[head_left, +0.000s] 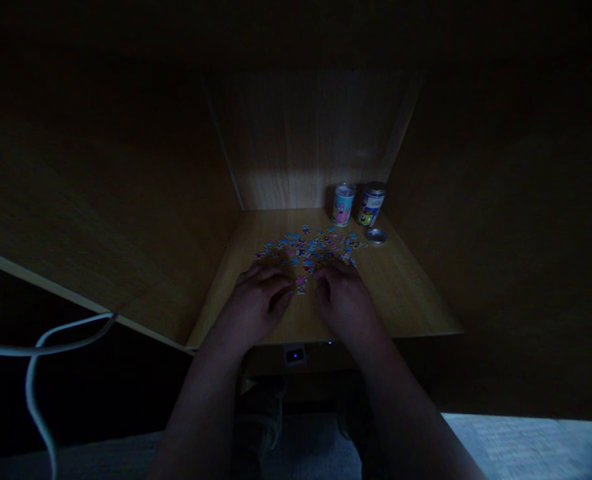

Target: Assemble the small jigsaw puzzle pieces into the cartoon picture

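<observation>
Between my two hands a small upright cluster of jigsaw puzzle pieces [301, 285], pink at the top, lies on the wooden board. My left hand [261, 297] is at its left side, thumb and forefinger curled together at its edge. On the other side my right hand [343, 297] rests with its fingers bent inward, close to the cluster; what its fingertips hold, if anything, is too dark to make out. Just beyond my fingers spreads a heap of loose jigsaw puzzle pieces [316, 247], mostly blue with pink and red bits.
At the back right stand a clear-topped printed can [343, 205] and a darker printed can [371, 205]. A round metal lid [376, 236] lies before them. Wooden panels [321, 140] enclose the board [406, 293] at the back and sides. A white cable [36, 387] hangs lower left.
</observation>
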A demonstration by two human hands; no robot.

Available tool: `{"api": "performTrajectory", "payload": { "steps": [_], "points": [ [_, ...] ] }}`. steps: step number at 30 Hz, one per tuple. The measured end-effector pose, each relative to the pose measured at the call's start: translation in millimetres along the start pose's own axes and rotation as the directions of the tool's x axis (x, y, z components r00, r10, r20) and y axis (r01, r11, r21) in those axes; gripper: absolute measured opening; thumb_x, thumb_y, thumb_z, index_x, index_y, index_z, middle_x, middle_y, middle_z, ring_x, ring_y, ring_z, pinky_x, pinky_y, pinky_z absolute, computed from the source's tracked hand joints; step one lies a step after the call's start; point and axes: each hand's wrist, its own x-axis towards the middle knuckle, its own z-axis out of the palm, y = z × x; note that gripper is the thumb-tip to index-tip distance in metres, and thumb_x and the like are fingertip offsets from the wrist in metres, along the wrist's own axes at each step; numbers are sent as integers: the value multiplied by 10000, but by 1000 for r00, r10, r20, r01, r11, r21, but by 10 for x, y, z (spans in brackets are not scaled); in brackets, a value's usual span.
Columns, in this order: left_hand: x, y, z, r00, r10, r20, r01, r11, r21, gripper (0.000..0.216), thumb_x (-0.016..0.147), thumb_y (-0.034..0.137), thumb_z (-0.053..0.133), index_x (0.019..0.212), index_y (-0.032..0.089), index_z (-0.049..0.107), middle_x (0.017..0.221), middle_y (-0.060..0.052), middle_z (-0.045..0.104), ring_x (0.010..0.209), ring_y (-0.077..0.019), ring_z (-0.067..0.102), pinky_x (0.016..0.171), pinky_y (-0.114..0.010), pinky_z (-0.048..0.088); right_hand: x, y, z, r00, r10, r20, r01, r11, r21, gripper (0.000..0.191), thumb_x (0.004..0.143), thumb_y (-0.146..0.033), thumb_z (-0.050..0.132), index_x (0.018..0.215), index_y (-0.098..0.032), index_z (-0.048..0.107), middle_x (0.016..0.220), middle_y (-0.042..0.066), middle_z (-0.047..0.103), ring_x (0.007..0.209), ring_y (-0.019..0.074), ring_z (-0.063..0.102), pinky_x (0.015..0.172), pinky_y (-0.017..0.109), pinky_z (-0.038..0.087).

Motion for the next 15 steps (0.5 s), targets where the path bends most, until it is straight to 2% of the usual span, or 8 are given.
{"api": "performTrajectory", "payload": {
  "steps": [6,15],
  "points": [
    [-6,-19,13,1000,20,-16,-20,999,-30,96,1056,227,747,1121,274,799,1184,-44,800,1139,-276,715,1026,-495,565,-19,8,21,999,-16,47,18,999,-51,322,1001,-80,584,1222,-187,793,1258,138,767,1192,297,679,1124,462,532],
    [-5,-25,15,998,61,-14,-62,996,-64,125,1059,253,764,1167,290,814,1200,-45,808,1135,-272,728,1023,-508,567,-28,-39,0,990,-69,121,78,994,-79,368,1037,-132,588,1321,-229,801,1334,119,760,1247,295,671,1160,479,498]
  ]
}}
